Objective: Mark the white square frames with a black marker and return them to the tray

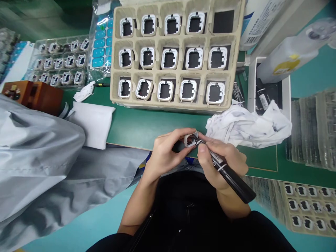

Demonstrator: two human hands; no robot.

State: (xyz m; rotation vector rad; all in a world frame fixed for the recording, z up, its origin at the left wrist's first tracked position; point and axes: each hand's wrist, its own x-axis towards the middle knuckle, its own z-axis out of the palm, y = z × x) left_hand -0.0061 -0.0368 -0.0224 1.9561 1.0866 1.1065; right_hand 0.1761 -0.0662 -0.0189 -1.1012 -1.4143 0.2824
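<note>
Over the bench's front edge, my left hand (168,150) pinches a small white watch-case frame (187,140) between thumb and fingers. A black marker pen (233,178) is gripped in my right hand (220,157), its tip against the inside of the frame. The tip itself is partly hidden by the fingers. Just beyond both hands, a beige moulded tray (168,105) holds rows of similar white frames (165,91), one per compartment. Its far right compartment shows only a dark pad (223,21).
A crumpled white cloth (246,124) lies right of my hands, beside a white box (286,94) with a plastic bottle (291,57). Stacked trays (312,129) stand far right. Left are a folded white cloth (91,122), a wooden block (44,98) and another person's grey sleeve (34,140).
</note>
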